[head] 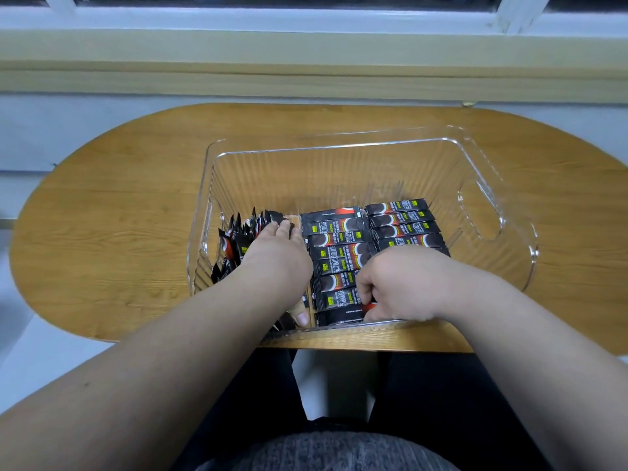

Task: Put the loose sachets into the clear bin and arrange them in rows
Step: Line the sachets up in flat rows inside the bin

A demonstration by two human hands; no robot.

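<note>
A clear plastic bin [492,164] stands on the wooden table [112,198]. Inside it, black sachets lie flat in a middle row [334,243] and a right row [404,222]. Several more sachets [238,232] stand on edge against the bin's left wall. My left hand [277,256] reaches into the bin and holds this upright bunch, fingers curled over its far end and thumb near the front wall. My right hand [401,287] is at the near end of the middle row, its fingers curled round a black and red sachet [368,305] by the front wall.
The bin has a cut-out handle [482,212] in its right wall. Its far half holds no sachets. Behind the table runs a pale windowsill [306,49]. My legs are under the table's near edge.
</note>
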